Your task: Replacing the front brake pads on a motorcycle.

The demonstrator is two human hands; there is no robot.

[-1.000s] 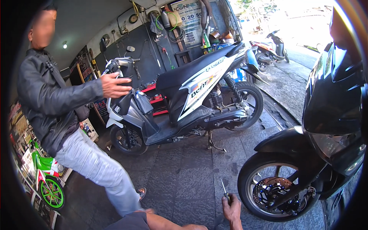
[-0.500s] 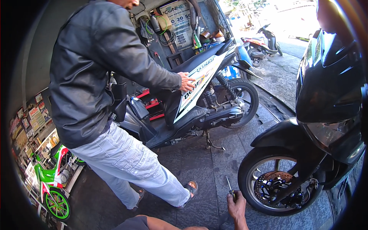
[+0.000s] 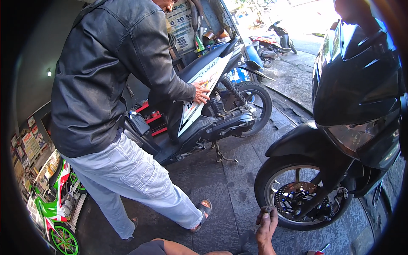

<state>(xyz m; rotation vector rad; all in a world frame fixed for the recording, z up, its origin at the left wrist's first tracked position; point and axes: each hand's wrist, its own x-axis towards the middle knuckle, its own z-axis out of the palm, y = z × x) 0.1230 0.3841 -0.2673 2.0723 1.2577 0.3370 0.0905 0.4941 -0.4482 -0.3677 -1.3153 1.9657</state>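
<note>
My right hand (image 3: 266, 221) grips a screwdriver (image 3: 270, 199), its shaft pointing up in front of the black front wheel (image 3: 261, 195) of a dark scooter (image 3: 352, 89), close to the drilled brake disc (image 3: 293, 195). Bare skin of my left arm and hand (image 3: 216, 252) shows at the lower edge, mostly cut off, so its fingers are hidden. A small red item (image 3: 314, 252) with a metal tool beside it lies at the lower edge, right of my right hand.
A person (image 3: 106, 80) in a dark jacket stands left, a hand (image 3: 200, 92) on a white-black scooter (image 3: 225, 119). Behind are a green minibike (image 3: 51, 208), red shelving (image 3: 159, 130) and a cluttered wall. A parked scooter (image 3: 276, 44) stands outside on the pavement (image 3: 293, 72).
The person has stepped in front of the white scooter and leaned over, bringing a hand onto its side panel. My right hand has moved up and right with the screwdriver, nearer the wheel.
</note>
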